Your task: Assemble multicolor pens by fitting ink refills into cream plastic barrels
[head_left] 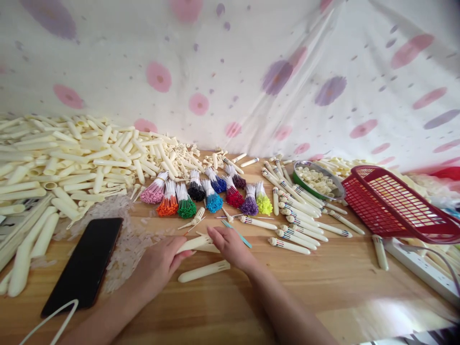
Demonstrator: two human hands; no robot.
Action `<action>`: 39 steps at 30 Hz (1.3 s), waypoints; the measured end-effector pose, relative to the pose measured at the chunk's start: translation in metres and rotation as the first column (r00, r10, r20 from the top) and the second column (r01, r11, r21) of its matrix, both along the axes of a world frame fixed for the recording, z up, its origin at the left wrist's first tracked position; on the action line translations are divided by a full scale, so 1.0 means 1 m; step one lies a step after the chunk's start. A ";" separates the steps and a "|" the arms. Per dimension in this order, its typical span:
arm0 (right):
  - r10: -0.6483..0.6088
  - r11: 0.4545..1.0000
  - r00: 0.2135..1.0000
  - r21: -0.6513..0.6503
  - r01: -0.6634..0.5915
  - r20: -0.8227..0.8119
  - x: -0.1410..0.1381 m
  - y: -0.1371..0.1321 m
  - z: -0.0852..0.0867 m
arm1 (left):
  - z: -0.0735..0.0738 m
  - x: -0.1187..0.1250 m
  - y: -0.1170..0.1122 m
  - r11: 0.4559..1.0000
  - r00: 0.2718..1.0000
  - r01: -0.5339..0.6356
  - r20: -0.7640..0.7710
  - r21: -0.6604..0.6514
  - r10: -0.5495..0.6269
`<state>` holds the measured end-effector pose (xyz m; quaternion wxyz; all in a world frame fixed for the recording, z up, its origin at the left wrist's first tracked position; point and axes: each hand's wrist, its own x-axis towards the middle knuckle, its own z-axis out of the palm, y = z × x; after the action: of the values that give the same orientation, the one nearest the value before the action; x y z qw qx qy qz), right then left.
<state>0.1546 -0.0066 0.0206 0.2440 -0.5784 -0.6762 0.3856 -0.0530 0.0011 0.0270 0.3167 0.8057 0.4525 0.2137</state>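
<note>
My left hand [160, 261] is closed round a cream pen barrel [194, 243] that lies low over the wooden table [323, 287]. My right hand [230, 245] rests beside it with fingers curled at the barrel's far end; what it pinches is hidden. A second cream barrel [203, 271] lies loose just in front of both hands. A thin teal refill [237, 233] sits right of my right hand. Bundles of coloured refills [212, 197] stand in a row beyond the hands.
A big heap of cream barrels [68, 158] fills the left. A black phone [86, 266] with a white cable lies front left. Assembled pens [298, 225] lie right of centre, by a green bowl [316, 178] and a red basket [398, 203]. A white power strip [424, 270] sits far right.
</note>
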 end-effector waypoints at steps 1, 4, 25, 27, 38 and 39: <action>-0.011 0.995 0.999 -0.097 0.007 -0.034 -0.001 0.000 -0.002 | -0.002 0.001 -0.001 0.997 1.000 -0.004 0.002 0.078 0.004; -0.001 1.000 0.996 -0.030 -0.001 -0.087 0.001 -0.001 0.001 | -0.003 0.000 0.000 1.000 0.998 -0.005 0.058 0.027 0.003; -0.021 0.955 1.000 0.297 0.022 -0.009 -0.004 -0.005 0.003 | -0.001 -0.006 0.005 0.892 0.982 -0.070 0.126 -0.447 0.140; -0.099 0.985 0.990 0.129 0.111 -0.098 -0.009 -0.004 -0.001 | -0.003 -0.006 0.003 0.974 0.990 -0.081 0.099 -0.209 0.103; 0.051 0.805 0.999 0.592 -0.036 -0.008 -0.002 -0.010 0.004 | 0.005 -0.001 0.002 0.697 0.968 0.059 0.212 -0.715 0.135; 0.049 0.786 0.999 0.617 -0.035 -0.006 -0.002 -0.011 0.004 | 0.006 -0.001 0.003 0.653 0.965 0.083 0.224 -0.753 0.136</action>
<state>0.1522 -0.0175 0.0243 0.4179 -0.4479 -0.7750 0.1556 -0.0536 0.0038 0.0334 0.6768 0.5580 0.4664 0.1146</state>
